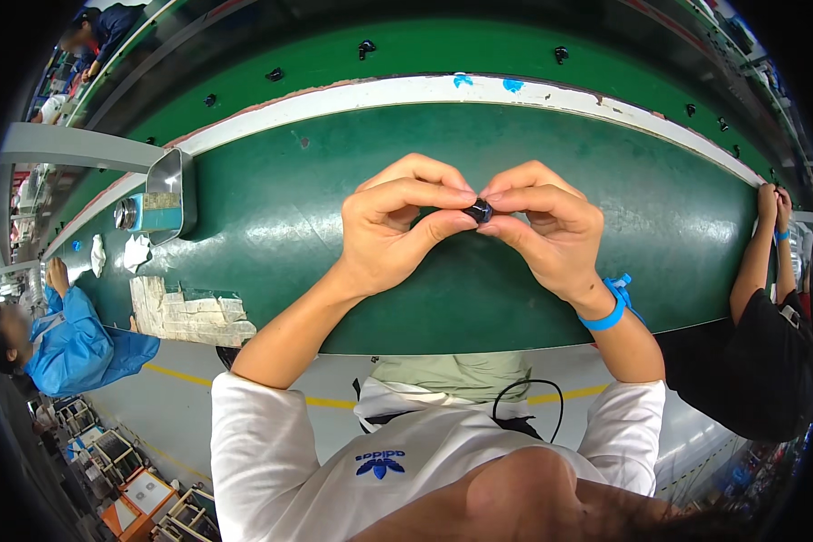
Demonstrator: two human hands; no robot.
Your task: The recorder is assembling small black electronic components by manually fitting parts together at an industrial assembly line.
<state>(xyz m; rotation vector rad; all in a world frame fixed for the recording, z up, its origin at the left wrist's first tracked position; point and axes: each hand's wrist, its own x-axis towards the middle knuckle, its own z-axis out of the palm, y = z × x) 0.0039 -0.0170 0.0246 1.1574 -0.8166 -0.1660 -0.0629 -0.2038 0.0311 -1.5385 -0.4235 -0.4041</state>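
Above the green worktop, a small shiny black part (480, 211) is pinched between my two hands; its exact kind is too small to make out. My left hand (397, 212) grips it from the left with thumb and forefinger. From the right, my right hand (551, 224) closes thumb and forefinger on the same piece. The fingertips of both hands nearly meet and cover part of it. A blue wrist strap (608, 316) circles my right wrist.
Beyond the green worktop (271, 199) and its white ledge (388, 93), small black parts (367, 50) lie spaced along a green belt (461, 50). A metal tray (188, 194) with a blue can (160, 212) stands left. Co-workers sit at both sides.
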